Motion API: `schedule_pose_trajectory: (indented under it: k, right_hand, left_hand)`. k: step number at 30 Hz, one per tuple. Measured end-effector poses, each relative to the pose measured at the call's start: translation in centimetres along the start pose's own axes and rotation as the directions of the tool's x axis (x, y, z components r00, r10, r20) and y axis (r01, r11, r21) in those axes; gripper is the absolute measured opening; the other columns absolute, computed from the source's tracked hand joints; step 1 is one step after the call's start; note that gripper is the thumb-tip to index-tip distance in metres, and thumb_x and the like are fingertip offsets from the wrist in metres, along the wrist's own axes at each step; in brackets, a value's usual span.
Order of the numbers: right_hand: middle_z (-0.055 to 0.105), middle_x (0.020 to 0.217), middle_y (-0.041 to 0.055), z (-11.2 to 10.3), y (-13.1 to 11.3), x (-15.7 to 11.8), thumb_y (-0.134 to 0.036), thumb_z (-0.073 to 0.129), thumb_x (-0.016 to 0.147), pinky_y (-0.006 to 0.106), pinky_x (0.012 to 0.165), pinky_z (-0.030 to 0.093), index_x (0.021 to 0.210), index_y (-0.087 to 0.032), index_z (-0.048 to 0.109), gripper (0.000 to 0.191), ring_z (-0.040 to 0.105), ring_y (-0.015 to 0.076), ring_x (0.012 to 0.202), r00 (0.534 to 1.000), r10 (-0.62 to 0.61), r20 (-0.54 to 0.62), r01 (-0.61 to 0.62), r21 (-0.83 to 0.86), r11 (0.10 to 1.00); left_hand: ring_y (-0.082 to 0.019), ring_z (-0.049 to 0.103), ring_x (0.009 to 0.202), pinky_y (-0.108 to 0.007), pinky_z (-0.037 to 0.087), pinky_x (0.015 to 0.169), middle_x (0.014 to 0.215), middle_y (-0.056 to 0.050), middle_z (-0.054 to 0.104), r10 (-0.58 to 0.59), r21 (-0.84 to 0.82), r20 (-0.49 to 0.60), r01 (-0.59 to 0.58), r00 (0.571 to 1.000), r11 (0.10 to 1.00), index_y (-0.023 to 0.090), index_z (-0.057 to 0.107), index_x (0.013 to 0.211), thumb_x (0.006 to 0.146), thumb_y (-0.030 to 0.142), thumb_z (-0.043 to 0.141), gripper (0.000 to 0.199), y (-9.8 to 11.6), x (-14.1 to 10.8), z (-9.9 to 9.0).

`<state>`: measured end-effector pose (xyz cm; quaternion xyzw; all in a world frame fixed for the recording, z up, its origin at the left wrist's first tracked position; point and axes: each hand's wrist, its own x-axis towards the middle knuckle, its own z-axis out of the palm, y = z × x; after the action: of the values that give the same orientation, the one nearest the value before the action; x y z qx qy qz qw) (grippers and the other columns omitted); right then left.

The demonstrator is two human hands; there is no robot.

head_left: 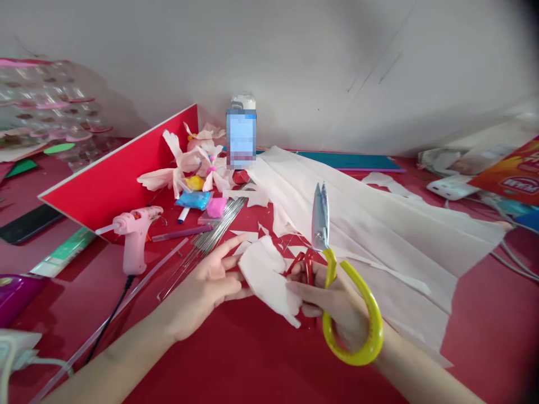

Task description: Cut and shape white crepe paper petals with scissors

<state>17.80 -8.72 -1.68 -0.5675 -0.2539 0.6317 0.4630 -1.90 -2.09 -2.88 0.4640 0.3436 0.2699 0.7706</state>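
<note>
My right hand (332, 297) pinches a cut piece of white crepe-like paper (263, 269) between thumb and fingers. The same hand carries scissors with yellow handles (373, 331), their blades pointing up and nearly together. My left hand (217, 280) has its fingers spread at the left edge of the cut piece; some fingertips are behind it, and I cannot tell whether they press on it. A red handle-like shape (309, 266) shows behind my right hand, its kind unclear. Small white scraps (248, 238) lie just beyond, and a large pleated white sheet (370, 224) spreads to the right.
A pink glue gun (137, 235) and a bundle of thin wires (219, 224) lie left. White paper flowers (181, 165) rest against a red board (126, 174). A phone (241, 137) stands by the wall. Blue (193, 200) and pink packets (216, 207) lie nearby.
</note>
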Motion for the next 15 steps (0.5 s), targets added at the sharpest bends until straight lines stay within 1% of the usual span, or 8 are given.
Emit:
schedule_pose_trajectory:
  k: [2,3,5,6,8,10,12,15]
  right_hand:
    - [0.042,0.052,-0.0079,-0.6,-0.7,0.0,-0.036,0.083,0.055,0.020,0.041,0.018,0.064,-0.018,0.048,0.040,0.029,0.0029,0.043,0.999,0.048,-0.017,-0.048,-0.034,0.998]
    - [0.038,0.051,-0.0088,-0.9,-1.0,0.0,-0.037,0.083,0.055,0.020,0.041,0.016,0.062,-0.018,0.048,0.041,0.026,0.0028,0.043,0.998,0.064,-0.026,-0.066,-0.063,0.996]
    - [0.033,0.049,-0.0095,-1.7,-1.4,-0.1,-0.039,0.082,0.057,0.020,0.041,0.015,0.058,-0.019,0.045,0.042,0.022,0.0033,0.043,0.997,0.066,-0.041,-0.071,-0.116,0.991]
    - [0.033,0.049,-0.0093,-2.2,-1.5,-0.1,-0.039,0.082,0.059,0.020,0.041,0.015,0.058,-0.019,0.044,0.042,0.021,0.0038,0.044,0.998,0.049,-0.040,-0.054,-0.127,0.990]
    - [0.031,0.052,-0.0090,-3.2,-1.3,-0.2,-0.041,0.080,0.064,0.021,0.041,0.015,0.060,-0.019,0.044,0.043,0.020,0.0044,0.046,1.000,0.010,-0.004,-0.010,-0.129,0.992]
    - [0.032,0.055,-0.0082,-4.2,-0.9,-0.3,-0.043,0.077,0.069,0.021,0.042,0.014,0.063,-0.019,0.045,0.041,0.018,0.0046,0.047,0.999,-0.008,0.049,0.014,-0.115,0.993]
    - [0.033,0.057,-0.0074,-4.9,-0.6,-0.3,-0.043,0.075,0.073,0.020,0.042,0.013,0.064,-0.018,0.045,0.040,0.017,0.0048,0.048,0.997,0.001,0.075,0.007,-0.102,0.995]
    - [0.036,0.059,-0.0063,-5.6,-0.3,-0.2,-0.041,0.075,0.074,0.020,0.042,0.012,0.065,-0.018,0.046,0.038,0.016,0.0051,0.049,0.996,0.026,0.085,-0.019,-0.086,0.996]
  left_hand:
    - [-0.027,0.061,0.113,-0.042,0.055,0.090,0.136,-0.011,0.054,0.095,0.324,-0.012,-0.086,0.995,0.942,0.027,0.051,0.132,0.077,0.013,0.058,0.058,-0.7,0.0,-0.6]
    - [-0.027,0.060,0.115,-0.042,0.055,0.090,0.135,-0.011,0.052,0.174,0.518,-0.023,-0.137,0.984,0.844,0.026,0.054,0.128,0.077,0.013,0.058,0.053,-1.0,0.0,-0.8]
    - [-0.029,0.056,0.118,-0.043,0.054,0.090,0.132,-0.013,0.052,0.360,0.831,0.025,-0.219,0.933,0.510,0.025,0.059,0.124,0.077,0.013,0.058,0.049,-1.4,0.1,-1.1]
    - [-0.029,0.054,0.119,-0.044,0.053,0.091,0.131,-0.013,0.052,0.427,0.913,0.100,-0.254,0.899,0.320,0.024,0.060,0.124,0.078,0.013,0.057,0.047,-1.5,0.1,-1.2]
    - [-0.029,0.056,0.116,-0.046,0.050,0.093,0.124,-0.012,0.058,0.450,0.940,0.300,-0.341,0.841,0.012,0.022,0.062,0.119,0.081,0.010,0.054,0.041,-1.4,0.3,-1.3]
    - [-0.026,0.061,0.105,-0.045,0.049,0.091,0.114,-0.011,0.066,0.384,0.882,0.470,-0.441,0.795,-0.166,0.019,0.064,0.111,0.086,0.008,0.048,0.032,-1.1,0.7,-1.4]
    - [-0.024,0.065,0.095,-0.044,0.049,0.087,0.106,-0.010,0.070,0.334,0.818,0.574,-0.511,0.748,-0.264,0.015,0.065,0.106,0.089,0.005,0.045,0.029,-0.7,1.0,-1.5]
    - [-0.023,0.067,0.091,-0.041,0.049,0.085,0.103,-0.011,0.072,0.313,0.773,0.632,-0.549,0.709,-0.317,0.015,0.066,0.103,0.089,-0.001,0.042,0.033,-0.5,1.4,-1.8]
